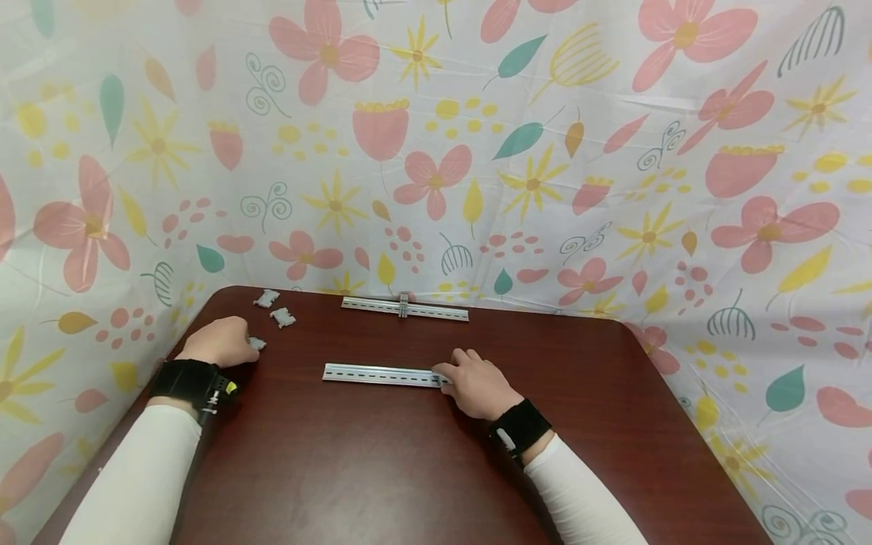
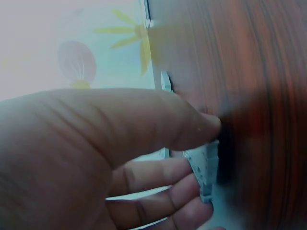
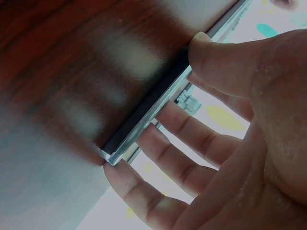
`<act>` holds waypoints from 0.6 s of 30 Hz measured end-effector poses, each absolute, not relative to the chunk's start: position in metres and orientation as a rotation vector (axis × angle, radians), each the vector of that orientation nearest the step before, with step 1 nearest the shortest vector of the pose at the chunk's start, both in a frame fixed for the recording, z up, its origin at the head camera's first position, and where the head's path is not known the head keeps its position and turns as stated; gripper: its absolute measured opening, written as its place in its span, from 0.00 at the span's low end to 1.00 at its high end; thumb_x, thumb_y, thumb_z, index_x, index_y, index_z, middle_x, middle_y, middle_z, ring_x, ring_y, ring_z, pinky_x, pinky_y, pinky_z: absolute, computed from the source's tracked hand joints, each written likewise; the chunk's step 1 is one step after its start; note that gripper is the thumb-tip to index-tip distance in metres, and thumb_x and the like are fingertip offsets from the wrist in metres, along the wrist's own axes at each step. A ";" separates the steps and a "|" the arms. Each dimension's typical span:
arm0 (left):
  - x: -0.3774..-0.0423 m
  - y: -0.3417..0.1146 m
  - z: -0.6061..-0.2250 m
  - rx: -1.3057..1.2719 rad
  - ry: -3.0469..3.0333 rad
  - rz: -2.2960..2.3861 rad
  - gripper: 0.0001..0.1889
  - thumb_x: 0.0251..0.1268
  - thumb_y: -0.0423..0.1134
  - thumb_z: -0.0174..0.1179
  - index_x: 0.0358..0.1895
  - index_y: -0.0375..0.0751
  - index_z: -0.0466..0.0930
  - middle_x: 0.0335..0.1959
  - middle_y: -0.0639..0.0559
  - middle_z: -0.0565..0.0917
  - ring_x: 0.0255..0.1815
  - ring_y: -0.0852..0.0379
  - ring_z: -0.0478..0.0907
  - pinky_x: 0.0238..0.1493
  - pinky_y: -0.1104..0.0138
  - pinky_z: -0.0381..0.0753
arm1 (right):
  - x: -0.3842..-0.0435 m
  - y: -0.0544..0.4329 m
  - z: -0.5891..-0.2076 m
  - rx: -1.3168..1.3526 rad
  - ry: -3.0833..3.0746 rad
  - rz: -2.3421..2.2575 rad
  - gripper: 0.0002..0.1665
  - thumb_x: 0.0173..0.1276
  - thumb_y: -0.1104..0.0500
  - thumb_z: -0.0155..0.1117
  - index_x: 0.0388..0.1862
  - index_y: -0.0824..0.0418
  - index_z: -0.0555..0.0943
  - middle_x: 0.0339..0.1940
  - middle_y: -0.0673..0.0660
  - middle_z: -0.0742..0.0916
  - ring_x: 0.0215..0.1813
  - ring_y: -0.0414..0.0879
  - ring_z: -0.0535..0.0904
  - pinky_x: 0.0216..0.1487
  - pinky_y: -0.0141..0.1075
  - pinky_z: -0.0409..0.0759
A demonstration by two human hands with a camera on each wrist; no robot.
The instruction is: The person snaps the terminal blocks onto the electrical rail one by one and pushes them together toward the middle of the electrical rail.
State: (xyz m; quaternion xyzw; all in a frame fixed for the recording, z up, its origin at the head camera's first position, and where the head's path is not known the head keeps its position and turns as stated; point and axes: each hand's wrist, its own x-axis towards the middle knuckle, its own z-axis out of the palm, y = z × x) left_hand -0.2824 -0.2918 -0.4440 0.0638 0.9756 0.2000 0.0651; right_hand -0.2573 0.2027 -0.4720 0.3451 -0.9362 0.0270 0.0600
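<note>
At the table's left side my left hand (image 1: 216,342) pinches a small grey plastic clip-like piece (image 1: 256,344). The left wrist view shows this grey piece (image 2: 207,165) between the thumb and the fingers, close to the tabletop. My right hand (image 1: 479,384) grips the right end of a slotted metal rail (image 1: 378,375), which lies across the middle of the table. In the right wrist view, the thumb is on one long side of the rail (image 3: 144,122) and the fingers are along the other. The hand partly hides that end.
Two more grey pieces, one (image 1: 266,298) behind the other (image 1: 282,317), lie at the table's back left. A second slotted rail (image 1: 436,311) lies near the back edge, with grey pieces (image 1: 403,304) mounted at its middle. A flowered curtain (image 1: 436,182) hangs behind the brown table (image 1: 327,469).
</note>
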 end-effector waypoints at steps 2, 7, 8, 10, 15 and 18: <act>-0.284 -0.287 -0.446 0.199 2.950 0.619 0.19 0.61 0.38 0.68 0.17 0.51 0.68 0.17 0.57 0.62 0.19 0.55 0.62 0.24 0.62 0.60 | -0.258 0.203 -0.472 1.048 -2.833 0.083 0.22 0.79 0.57 0.76 0.69 0.54 0.88 0.43 0.56 0.80 0.42 0.50 0.72 0.36 0.41 0.77; -0.284 -0.269 -0.445 0.248 2.986 0.641 0.22 0.63 0.37 0.67 0.16 0.52 0.65 0.16 0.58 0.58 0.18 0.56 0.57 0.23 0.63 0.56 | -0.258 0.202 -0.472 1.050 -2.826 0.075 0.23 0.79 0.57 0.76 0.70 0.55 0.87 0.44 0.56 0.81 0.44 0.51 0.74 0.37 0.43 0.80; -0.284 -0.266 -0.445 0.264 2.997 0.640 0.21 0.63 0.37 0.67 0.16 0.50 0.66 0.16 0.57 0.58 0.19 0.56 0.58 0.24 0.62 0.57 | -0.258 0.202 -0.471 1.048 -2.827 0.072 0.23 0.79 0.56 0.77 0.70 0.55 0.87 0.45 0.56 0.81 0.44 0.51 0.74 0.38 0.43 0.80; -0.285 -0.257 -0.444 0.304 3.018 0.643 0.18 0.63 0.36 0.68 0.18 0.47 0.71 0.18 0.56 0.62 0.20 0.54 0.62 0.25 0.60 0.60 | -0.258 0.202 -0.471 1.042 -2.832 0.066 0.24 0.78 0.56 0.77 0.70 0.55 0.87 0.45 0.57 0.81 0.45 0.51 0.75 0.38 0.44 0.81; -0.287 -0.237 -0.444 0.443 3.068 0.685 0.12 0.65 0.36 0.69 0.46 0.30 0.90 0.39 0.41 0.89 0.38 0.46 0.84 0.44 0.47 0.86 | -0.257 0.202 -0.469 1.025 -2.852 0.059 0.22 0.79 0.55 0.76 0.69 0.56 0.88 0.46 0.57 0.82 0.45 0.52 0.75 0.39 0.44 0.81; -0.285 -0.226 -0.446 0.492 3.092 0.710 0.20 0.68 0.38 0.70 0.57 0.28 0.89 0.51 0.36 0.90 0.48 0.42 0.86 0.55 0.42 0.87 | -0.257 0.202 -0.469 1.019 -2.863 0.060 0.21 0.80 0.55 0.75 0.69 0.56 0.88 0.46 0.57 0.81 0.45 0.52 0.75 0.40 0.45 0.81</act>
